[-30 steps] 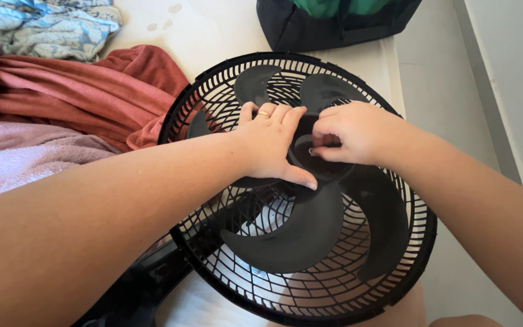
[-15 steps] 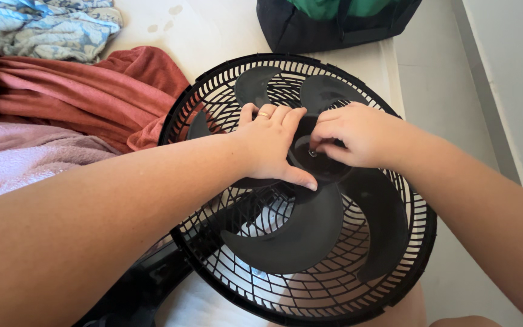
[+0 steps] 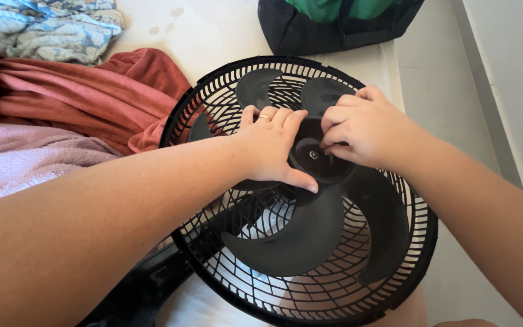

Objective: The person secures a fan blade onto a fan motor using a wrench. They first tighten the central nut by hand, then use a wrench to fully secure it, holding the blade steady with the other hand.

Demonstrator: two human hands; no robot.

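Black plastic fan blade with curved paddle-shaped vanes (image 3: 310,233), lying flat inside a round black plastic grille basket (image 3: 422,242), face turned up toward the camera, spin axis pointing straight up out of the basket. Matte, dark, vanes sweeping outward from a rounded central hub (image 3: 322,163); small metal shaft tip showing at the hub's middle. Largest vanes toward the near side, two smaller-looking ones at the far rim. Left hand (image 3: 270,148), ring on one finger, spread flat over the hub's left side and one vane, thumb stretched along the hub's lower edge, pressing rather than gripping. Right hand (image 3: 367,130) curled, fingertips pinched together at the hub's upper right; whatever is pinched, too hidden to tell. Basket resting on a white surface (image 3: 213,30), beside a crumpled rust-red cloth (image 3: 92,91), below a dark bag (image 3: 328,27).
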